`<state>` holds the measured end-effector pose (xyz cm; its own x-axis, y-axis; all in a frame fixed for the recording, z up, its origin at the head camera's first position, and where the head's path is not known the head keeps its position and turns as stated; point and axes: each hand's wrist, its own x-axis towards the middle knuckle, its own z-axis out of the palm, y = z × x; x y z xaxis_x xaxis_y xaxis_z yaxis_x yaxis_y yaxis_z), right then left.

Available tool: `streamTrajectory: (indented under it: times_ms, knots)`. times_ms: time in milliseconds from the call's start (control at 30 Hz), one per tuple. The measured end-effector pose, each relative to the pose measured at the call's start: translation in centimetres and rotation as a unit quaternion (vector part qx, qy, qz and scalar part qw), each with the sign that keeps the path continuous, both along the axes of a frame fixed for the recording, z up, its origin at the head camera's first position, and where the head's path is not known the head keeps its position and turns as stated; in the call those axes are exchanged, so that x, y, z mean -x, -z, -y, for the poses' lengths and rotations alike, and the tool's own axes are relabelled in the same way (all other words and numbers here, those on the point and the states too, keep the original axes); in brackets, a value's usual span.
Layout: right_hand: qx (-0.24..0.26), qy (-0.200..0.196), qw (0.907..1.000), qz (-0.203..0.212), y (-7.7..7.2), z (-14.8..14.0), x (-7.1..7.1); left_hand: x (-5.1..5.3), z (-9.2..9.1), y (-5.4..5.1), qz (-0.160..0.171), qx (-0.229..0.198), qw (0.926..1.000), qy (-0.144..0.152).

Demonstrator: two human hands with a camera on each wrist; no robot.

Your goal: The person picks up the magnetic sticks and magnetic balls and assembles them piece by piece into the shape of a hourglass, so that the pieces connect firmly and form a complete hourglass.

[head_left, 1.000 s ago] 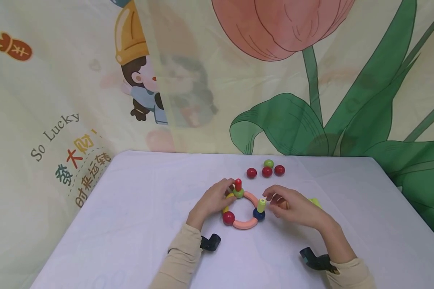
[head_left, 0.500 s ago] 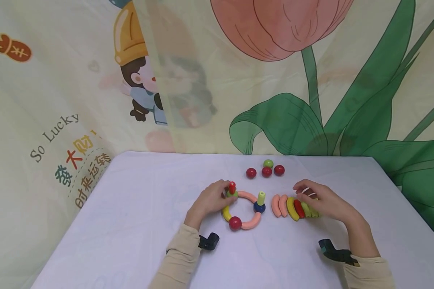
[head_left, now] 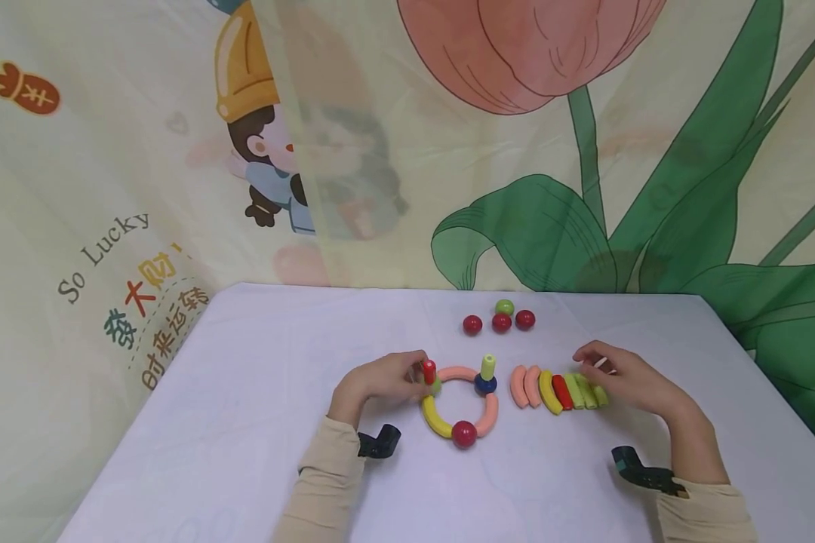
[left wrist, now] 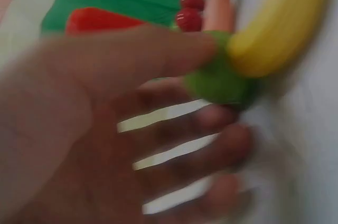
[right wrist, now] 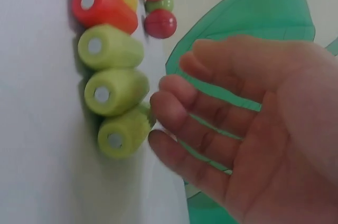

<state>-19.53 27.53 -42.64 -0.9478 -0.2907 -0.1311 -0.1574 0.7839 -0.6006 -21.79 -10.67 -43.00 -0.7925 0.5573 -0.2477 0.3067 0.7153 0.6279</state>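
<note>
My left hand (head_left: 383, 377) pinches a green ball (left wrist: 211, 84) between thumb and fingers at the left of a ring. A red stick (head_left: 429, 370) stands up from that ball. The ring also has a curved yellow stick (head_left: 436, 418), a red ball (head_left: 464, 434), a dark blue ball (head_left: 485, 385) and two curved pink sticks (head_left: 492, 415). On the blue ball a light green stick (head_left: 488, 367) stands upright. My right hand (head_left: 632, 379), fingers loosely bent and holding nothing, hovers beside the light green sticks (right wrist: 115, 94) at the end of a row.
Along that row lie pink sticks (head_left: 518, 388), a yellow stick (head_left: 549, 392) and a red stick (head_left: 562, 392), side by side. Several loose balls sit farther back, red (head_left: 472, 325) and green (head_left: 504, 306). Printed cloth hangs behind the white table (head_left: 244, 377).
The left hand has turned the ring counterclockwise, its green ball shifting left and nearer and its red ball swinging right. My right hand has moved away from the ring, rightward to the stick row.
</note>
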Motion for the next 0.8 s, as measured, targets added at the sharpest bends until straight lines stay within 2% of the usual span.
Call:
streamTrajectory:
  times_ms: [67,133,233,400,500,667,800]
  knots:
    - [-0.005,0.003,1.0,-0.001,0.2,-0.3,0.1,0.0,0.6,-0.2,0.025,-0.002,0.9994,0.023]
    - [-0.006,0.004,1.0,-0.005,0.4,-0.4,0.1,0.2,1.0,-0.1,0.036,-0.009,0.9988,0.034]
    - [-0.008,0.007,0.9999,-0.005,0.5,-0.5,0.1,0.6,0.9,0.6,0.03,-0.041,0.9987,0.01]
    - [-0.015,0.015,0.9994,0.028,0.7,-0.9,0.1,1.2,-0.4,2.2,-0.035,-0.074,0.9949,-0.058]
    - [-0.018,0.021,0.9983,0.052,0.7,-1.1,0.0,1.4,-1.2,2.9,-0.063,-0.074,0.9924,-0.076]
    - [-0.016,0.028,0.995,0.094,0.8,-1.5,-0.2,1.1,-2.0,3.0,-0.046,-0.064,0.9931,-0.087]
    - [-0.016,0.025,0.995,0.095,0.8,-1.5,-0.2,1.0,-2.3,3.0,-0.044,-0.057,0.9938,-0.084]
